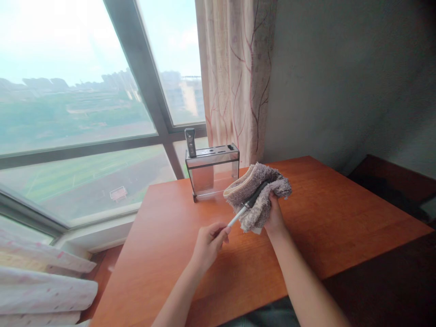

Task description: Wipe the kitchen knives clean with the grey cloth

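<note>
Head view: near the middle of the frame, the left hand (208,243) pinches the white handle end of a slim knife with a dark blade (247,206), fingers closed around it so the blade points up and to the right, away from the body. The right hand (274,218) is closed from below on a fluffy grey-beige folded cloth (257,195), bunched so that it wraps around the blade; the cloth's thickness keeps the fingers off the edge. Both hands hover above the reddish-brown wooden counter (306,227), not resting on it.

Just behind the cloth, toward the window, a clear plastic knife block with a metal slotted top (211,170) stands upright on the counter's far edge, one dark-handled tool (190,141) sticking out of its left slot, within easy reach. A patterned cream curtain (235,77) hangs at upper centre beside the large window (78,113).
</note>
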The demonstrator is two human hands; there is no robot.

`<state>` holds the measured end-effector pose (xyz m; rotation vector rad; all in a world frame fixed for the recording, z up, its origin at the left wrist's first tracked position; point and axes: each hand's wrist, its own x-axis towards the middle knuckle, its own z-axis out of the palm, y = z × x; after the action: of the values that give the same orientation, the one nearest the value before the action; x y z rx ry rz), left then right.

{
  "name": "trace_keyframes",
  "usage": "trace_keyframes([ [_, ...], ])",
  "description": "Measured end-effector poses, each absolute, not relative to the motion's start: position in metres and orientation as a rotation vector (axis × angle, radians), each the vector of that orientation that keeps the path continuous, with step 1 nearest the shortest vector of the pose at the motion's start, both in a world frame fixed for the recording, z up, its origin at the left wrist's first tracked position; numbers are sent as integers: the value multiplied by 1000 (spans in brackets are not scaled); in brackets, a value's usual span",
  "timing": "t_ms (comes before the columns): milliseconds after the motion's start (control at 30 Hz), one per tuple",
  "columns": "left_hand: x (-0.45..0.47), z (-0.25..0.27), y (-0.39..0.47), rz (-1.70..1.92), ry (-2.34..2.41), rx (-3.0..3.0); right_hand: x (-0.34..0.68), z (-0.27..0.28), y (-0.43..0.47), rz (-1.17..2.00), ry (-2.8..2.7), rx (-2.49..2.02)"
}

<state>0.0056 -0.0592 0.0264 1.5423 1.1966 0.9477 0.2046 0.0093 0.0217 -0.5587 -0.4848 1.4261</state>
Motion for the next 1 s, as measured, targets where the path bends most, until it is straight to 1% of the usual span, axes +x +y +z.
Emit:
trace_keyframes([
  [167,9,33,-64,833,1026,1367,206,20,10,1429,-426,-566],
  [267,9,31,-63,812,982,1369,208,21,10,1458,-394,-552],
  [400,5,22,-58,920,1143,1595,209,25,7,1468,-405,-505],
  [667,-4,12,-56,1131,1627,2173,208,23,11,1354,-495,-509],
  [800,-5,14,-59,1130,1593,2251,209,19,16,1268,-495,-584],
  [1000,-4,22,-60,1032,1454,2114,213,20,14,1327,-473,-572],
])
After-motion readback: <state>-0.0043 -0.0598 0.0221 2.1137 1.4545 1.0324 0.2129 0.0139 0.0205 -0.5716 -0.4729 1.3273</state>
